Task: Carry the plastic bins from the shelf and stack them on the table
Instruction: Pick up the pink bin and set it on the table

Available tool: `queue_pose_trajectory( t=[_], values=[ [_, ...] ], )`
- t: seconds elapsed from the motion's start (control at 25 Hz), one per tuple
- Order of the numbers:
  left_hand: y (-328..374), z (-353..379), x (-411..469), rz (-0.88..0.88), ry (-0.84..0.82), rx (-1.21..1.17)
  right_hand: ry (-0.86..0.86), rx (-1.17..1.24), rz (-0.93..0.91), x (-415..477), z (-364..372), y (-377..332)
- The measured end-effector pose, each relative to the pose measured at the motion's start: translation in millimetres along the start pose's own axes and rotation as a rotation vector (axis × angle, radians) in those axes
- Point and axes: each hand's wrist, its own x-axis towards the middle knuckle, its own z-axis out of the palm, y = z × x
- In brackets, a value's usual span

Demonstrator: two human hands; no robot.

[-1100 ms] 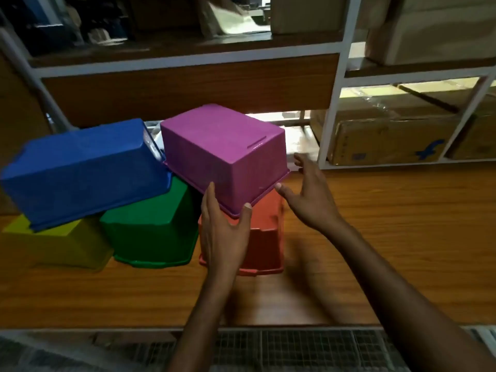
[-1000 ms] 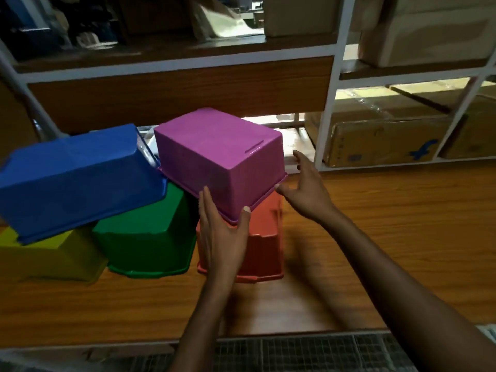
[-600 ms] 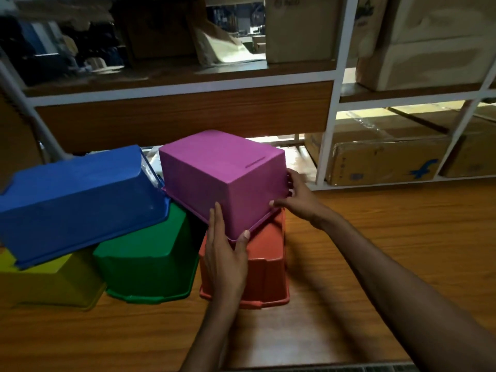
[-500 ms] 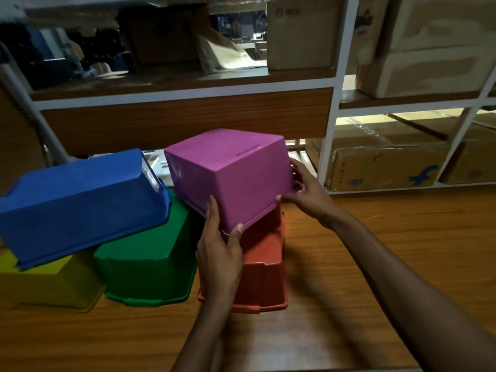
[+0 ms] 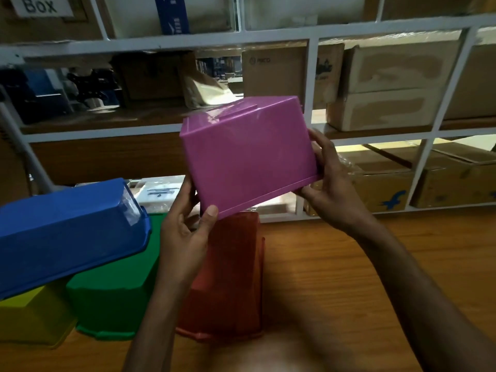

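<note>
At near edge, wood top (image 5: 349, 277) bears four upturned bins; whether it is the table or a shelf board I cannot tell. Red bin (image 5: 230, 277) is nearest centre; green bin (image 5: 112, 291) sits to its left, the forearm hiding whether they touch; yellow bin (image 5: 32, 318) lies further left at the frame edge; blue bin (image 5: 67, 232) lies tilted across green and yellow.

Above the red bin, both hands hold the purple bin (image 5: 249, 157) in the air, base up, tilted with its left corner low; it looks clear of the red one, though the gap is not certain.

Left hand (image 5: 185, 232) grasps the low left corner; thumb (image 5: 211, 213) is pressed on the near rim, other fingers wrapped round the left wall, mostly hidden. Right hand (image 5: 332, 189) grasps the right end; fingers (image 5: 319, 138) are curled over the right wall, thumb under the rim.

Behind stands a white rack (image 5: 268, 36) with cardboard boxes (image 5: 383, 103).

Judgement: the step is carrying the purple bin two-handed. Level it first; the low corner could clip the red bin. Swing it wide of the blue bin, which rests loosely and may slide. Grip at opposite ends is sound; set the rim down square.
</note>
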Motion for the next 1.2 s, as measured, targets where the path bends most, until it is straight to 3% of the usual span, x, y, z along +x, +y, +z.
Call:
queue_pose_trajectory(
  t=[0.12, 0.24, 0.36, 0.52, 0.6, 0.68, 0.8, 0.88, 0.96, 1.08, 1.2],
  values=[
    [21, 9, 4, 0.156, -0.035, 0.019, 0.343, -0.190, -0.040, -4, -5, -3],
    [34, 24, 9, 0.262, -0.139, 0.108, 0.642, -0.122, 0.050, -3, -19, 1],
    [31, 43, 13, 0.305, -0.152, 0.137, 0.681, -0.009, 0.170, -9, -30, 15],
    [9, 51, 12, 0.422, 0.045, 0.313, 0.688, 0.149, 0.307, -29, -46, 34],
    [1, 51, 9, 0.457, 0.106, 0.509, 0.691, 0.265, 0.379, -38, -55, 42],
    [0, 53, 9, 0.605, 0.123, 0.745, 0.684, 0.355, 0.452, -43, -63, 46],
    [10, 65, 16, 0.759, 0.142, 0.833, 0.684, 0.486, 0.536, -46, -74, 44],
    [13, 78, 22, 0.638, 0.170, 0.710, 0.644, 0.576, 0.532, -48, -76, 34],
    [9, 89, 27, 0.391, 0.211, 0.430, 0.525, 0.570, 0.444, -56, -70, 17],
    [-17, 98, 28, 0.144, 0.275, 0.218, 0.350, 0.240, 0.320, -76, -53, -15],
    [-52, 111, 9, -0.012, 0.277, 0.103, 0.288, -0.109, 0.270, -98, -39, -40]
  ],
)
